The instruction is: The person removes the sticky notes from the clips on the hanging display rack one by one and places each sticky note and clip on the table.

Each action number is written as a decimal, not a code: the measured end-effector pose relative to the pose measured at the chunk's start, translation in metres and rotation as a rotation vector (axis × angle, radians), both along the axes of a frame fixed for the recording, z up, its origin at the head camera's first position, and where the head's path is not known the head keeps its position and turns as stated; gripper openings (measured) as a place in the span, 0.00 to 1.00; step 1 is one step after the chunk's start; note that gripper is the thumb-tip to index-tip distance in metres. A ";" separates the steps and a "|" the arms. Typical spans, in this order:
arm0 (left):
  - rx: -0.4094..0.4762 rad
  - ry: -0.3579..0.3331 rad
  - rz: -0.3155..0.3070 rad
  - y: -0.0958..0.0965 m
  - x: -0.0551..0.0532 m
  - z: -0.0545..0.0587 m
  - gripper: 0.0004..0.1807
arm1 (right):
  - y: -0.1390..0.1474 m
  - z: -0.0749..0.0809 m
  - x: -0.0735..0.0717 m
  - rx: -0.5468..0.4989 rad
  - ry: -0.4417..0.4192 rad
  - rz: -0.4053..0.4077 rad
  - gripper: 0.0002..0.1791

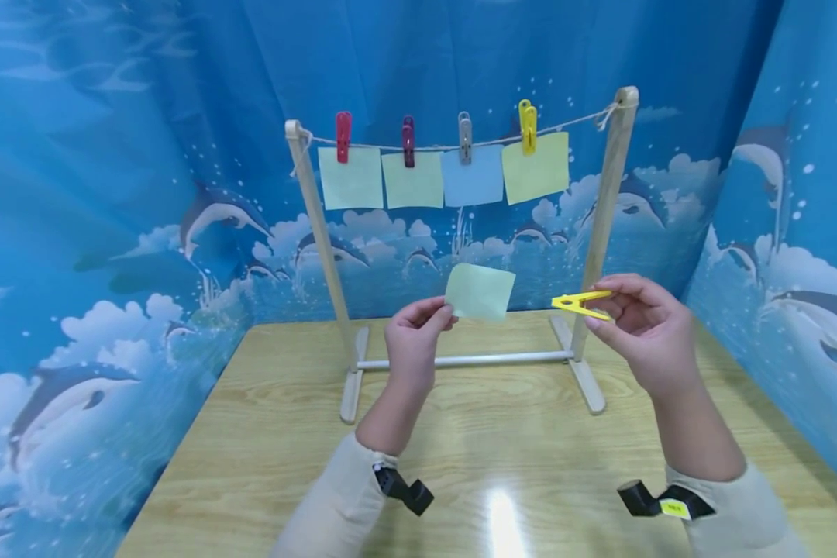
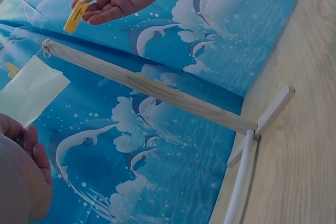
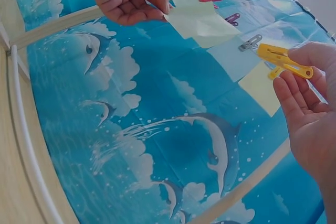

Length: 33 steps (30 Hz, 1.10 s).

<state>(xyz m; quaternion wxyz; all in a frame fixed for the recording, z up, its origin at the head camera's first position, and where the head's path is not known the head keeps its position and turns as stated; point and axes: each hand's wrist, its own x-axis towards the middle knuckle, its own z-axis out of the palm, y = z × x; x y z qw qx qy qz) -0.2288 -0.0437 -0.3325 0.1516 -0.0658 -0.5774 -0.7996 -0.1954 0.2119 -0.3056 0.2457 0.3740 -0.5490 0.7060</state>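
In the head view my left hand point(image 1: 415, 337) pinches a pale green paper note point(image 1: 481, 292) by its left edge, in front of the wooden rack. To its right, my right hand point(image 1: 645, 329) holds a yellow clothespin point(image 1: 579, 304) by the handle ends, between thumb and fingers. The note and the clothespin are apart. Behind them a string point(image 1: 428, 148) carries several hanging notes, each under a clip: a red clothespin point(image 1: 343, 137), a dark red clothespin point(image 1: 408, 142), a grey clothespin point(image 1: 465, 138) and another yellow clothespin point(image 1: 528, 126).
The rack's left post point(image 1: 324, 240) and right post point(image 1: 608, 186) stand on wooden feet, joined low down by a white bar point(image 1: 467, 359). Under it is a wood-grain table point(image 1: 265, 434). A blue curtain point(image 1: 132, 256) printed with dolphins surrounds the back and sides.
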 end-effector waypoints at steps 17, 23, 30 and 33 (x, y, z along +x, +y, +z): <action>0.015 -0.085 0.063 -0.037 0.016 -0.020 0.12 | 0.016 -0.024 0.007 0.011 -0.034 -0.010 0.20; 0.075 -0.094 0.108 -0.050 0.020 -0.030 0.10 | 0.025 -0.034 0.008 -0.012 -0.019 -0.001 0.21; 0.117 -0.150 0.170 -0.067 0.025 -0.037 0.10 | 0.035 -0.048 0.012 -0.011 -0.125 -0.076 0.21; 0.102 -0.163 0.170 -0.075 0.027 -0.042 0.10 | 0.040 -0.052 0.014 -0.002 -0.175 -0.117 0.21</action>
